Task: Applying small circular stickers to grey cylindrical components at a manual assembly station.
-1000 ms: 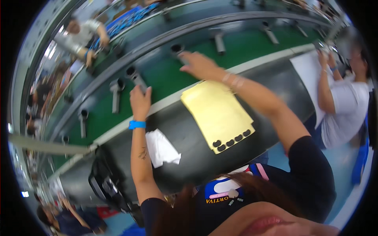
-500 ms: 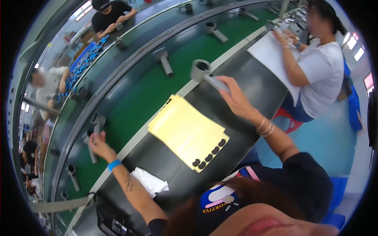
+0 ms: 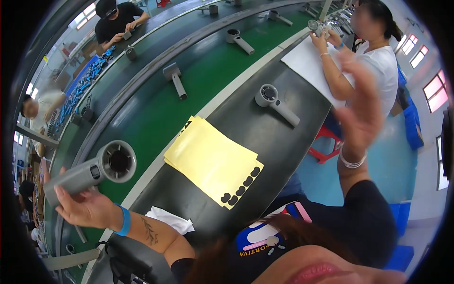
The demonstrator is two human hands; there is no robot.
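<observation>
My left hand (image 3: pixel 90 208) is wrapped round the handle of a grey handheld fan (image 3: pixel 80 178), held up at the left with its round, vaned head toward me. A second grey handheld fan (image 3: pixel 286 113) lies on the dark worktable, its round head toward the belt and its handle slanting down to the right. My right hand (image 3: pixel 362 102) is raised to the right of it, empty and blurred, with the thumb apart from the fingers. Between both hands lies a stack of yellow sheets (image 3: pixel 210 158) with black rounded stickers along the near edge.
A crumpled white cloth (image 3: pixel 168 220) lies near my left forearm. Beyond the table runs a green conveyor belt (image 3: pixel 142 125) carrying more grey fans, one of them (image 3: pixel 176 80) nearby. A co-worker (image 3: pixel 373 52) sits at the right by a white sheet (image 3: pixel 307 71); others work across the belt.
My left hand has lifted a fan off the belt and brought it closer. My right hand has set its fan on the table, let go, and moved right and up.
</observation>
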